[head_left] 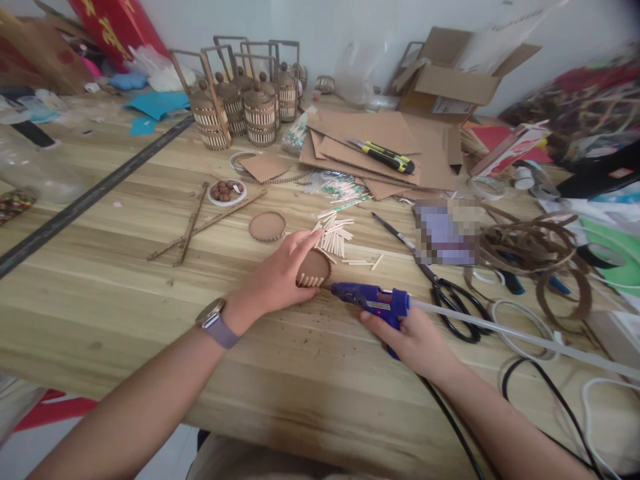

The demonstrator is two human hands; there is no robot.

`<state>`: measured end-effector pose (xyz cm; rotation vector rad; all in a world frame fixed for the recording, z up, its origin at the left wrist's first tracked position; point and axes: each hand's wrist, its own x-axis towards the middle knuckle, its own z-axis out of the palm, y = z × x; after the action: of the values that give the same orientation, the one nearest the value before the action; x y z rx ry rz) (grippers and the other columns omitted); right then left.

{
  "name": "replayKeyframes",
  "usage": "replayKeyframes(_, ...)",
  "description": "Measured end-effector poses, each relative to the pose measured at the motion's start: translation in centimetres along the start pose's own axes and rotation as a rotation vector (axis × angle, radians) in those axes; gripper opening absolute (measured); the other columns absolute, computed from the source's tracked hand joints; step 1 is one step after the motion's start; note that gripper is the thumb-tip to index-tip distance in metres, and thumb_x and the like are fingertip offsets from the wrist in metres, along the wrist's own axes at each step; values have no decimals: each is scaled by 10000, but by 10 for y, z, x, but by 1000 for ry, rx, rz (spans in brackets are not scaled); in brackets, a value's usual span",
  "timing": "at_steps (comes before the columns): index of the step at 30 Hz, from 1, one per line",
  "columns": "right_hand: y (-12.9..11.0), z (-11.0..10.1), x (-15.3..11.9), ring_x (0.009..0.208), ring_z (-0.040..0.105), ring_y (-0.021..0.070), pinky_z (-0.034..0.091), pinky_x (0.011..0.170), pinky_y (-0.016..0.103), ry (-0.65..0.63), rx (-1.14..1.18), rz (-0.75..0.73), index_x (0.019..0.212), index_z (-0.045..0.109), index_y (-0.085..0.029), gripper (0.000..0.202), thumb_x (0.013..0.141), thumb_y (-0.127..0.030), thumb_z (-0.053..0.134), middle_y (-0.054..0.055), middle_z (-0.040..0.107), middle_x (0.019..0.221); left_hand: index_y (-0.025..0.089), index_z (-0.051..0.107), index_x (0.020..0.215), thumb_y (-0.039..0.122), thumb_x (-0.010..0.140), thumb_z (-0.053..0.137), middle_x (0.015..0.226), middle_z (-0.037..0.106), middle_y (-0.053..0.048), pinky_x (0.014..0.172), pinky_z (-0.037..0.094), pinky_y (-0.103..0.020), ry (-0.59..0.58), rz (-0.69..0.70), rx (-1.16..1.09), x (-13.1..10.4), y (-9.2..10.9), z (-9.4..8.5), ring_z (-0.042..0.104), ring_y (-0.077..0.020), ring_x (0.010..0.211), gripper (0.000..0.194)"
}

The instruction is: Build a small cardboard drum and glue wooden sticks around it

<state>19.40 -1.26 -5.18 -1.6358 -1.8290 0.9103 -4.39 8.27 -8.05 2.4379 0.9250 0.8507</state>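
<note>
My left hand curls round the near-left edge of a round cardboard base, thumb on its front side. A row of short wooden sticks stands along the front of that base's rim. In my right hand is a blue hot glue gun, a small red light showing on it. Its nozzle points left and meets, or nearly meets, the rim by the sticks. A long clear glue stick runs out of its back. Just behind the base lies a pile of loose sticks.
Black scissors lie right of the glue gun. A second cardboard disc, a bowl of brown beads and crossed wooden strips are left. Behind stand several small lidded baskets and cardboard sheets with a yellow-black cutter.
</note>
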Motion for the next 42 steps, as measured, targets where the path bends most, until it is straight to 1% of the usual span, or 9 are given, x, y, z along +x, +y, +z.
replayKeyframes(2, 0, 0, 0, 831, 685, 259, 546, 785, 376, 2, 2, -15, 977, 714, -219, 313, 860, -455, 544, 61, 757, 912, 289, 155, 1533, 166, 713, 767, 1437, 387, -154, 1104, 413, -527, -1, -5, 2, 0, 0, 0, 424, -346, 1343, 1030)
replayKeyframes(4, 1, 1, 1, 859, 692, 263, 545, 820, 383, -4, 1, -19, 988, 713, -220, 314, 866, -451, 539, 62, 761, 939, 291, 155, 1533, 165, 714, 767, 1436, 391, -149, 1105, 413, -522, -3, -10, 7, 0, 1, 0, 427, -343, 1341, 1030)
replayKeyframes(10, 2, 3, 0, 890, 700, 266, 548, 832, 382, -12, -5, -34, 1018, 707, -215, 330, 881, -446, 516, 65, 758, 976, 293, 158, 1534, 180, 709, 776, 1440, 383, -148, 1103, 414, -523, -9, -22, 17, 0, 0, 0, 419, -351, 1344, 1037)
replayKeyframes(14, 1, 3, 0, 858, 695, 257, 550, 775, 354, -11, -31, -22, 988, 707, -226, 316, 879, -443, 505, 44, 748, 873, 270, 162, 1532, 173, 708, 774, 1431, 385, -163, 1108, 404, -528, -6, -3, 23, 0, -1, 0, 423, -352, 1340, 1030)
replayKeyframes(17, 0, 3, 0, 826, 692, 256, 549, 736, 347, -11, -49, -14, 956, 707, -231, 320, 874, -456, 495, 40, 736, 821, 281, 158, 1531, 178, 707, 775, 1433, 384, -158, 1106, 407, -526, -6, -7, 22, 0, -1, 1, 430, -348, 1335, 1034)
replayKeyframes(22, -1, 4, 0, 856, 698, 265, 551, 791, 376, 4, -40, -20, 978, 709, -229, 316, 865, -444, 506, 57, 757, 920, 283, 156, 1531, 172, 706, 776, 1437, 381, -157, 1105, 407, -525, -5, -11, 23, -1, -1, 1, 427, -347, 1337, 1038)
replayKeyframes(26, -2, 4, 0, 834, 702, 267, 557, 778, 373, 14, -33, -18, 958, 717, -234, 305, 852, -440, 519, 53, 764, 892, 298, 159, 1532, 166, 707, 767, 1434, 382, -147, 1103, 408, -526, 0, -7, 6, -1, -1, 1, 429, -348, 1335, 1033)
replayKeyframes(33, -1, 5, 0, 896, 709, 276, 557, 827, 380, 17, -53, -15, 1013, 720, -219, 359, 859, -463, 505, 63, 770, 973, 284, 174, 1527, 184, 714, 770, 1431, 390, -150, 1082, 442, -504, -14, -22, 23, 0, 1, -1, 440, -342, 1329, 1012)
replayKeyframes(42, -1, 4, -1, 891, 710, 272, 559, 822, 377, 11, -77, -19, 1023, 726, -226, 355, 873, -454, 499, 54, 772, 956, 279, 174, 1526, 177, 713, 765, 1432, 390, -155, 1099, 415, -523, -2, -6, 30, -1, 0, 0, 424, -351, 1340, 1011)
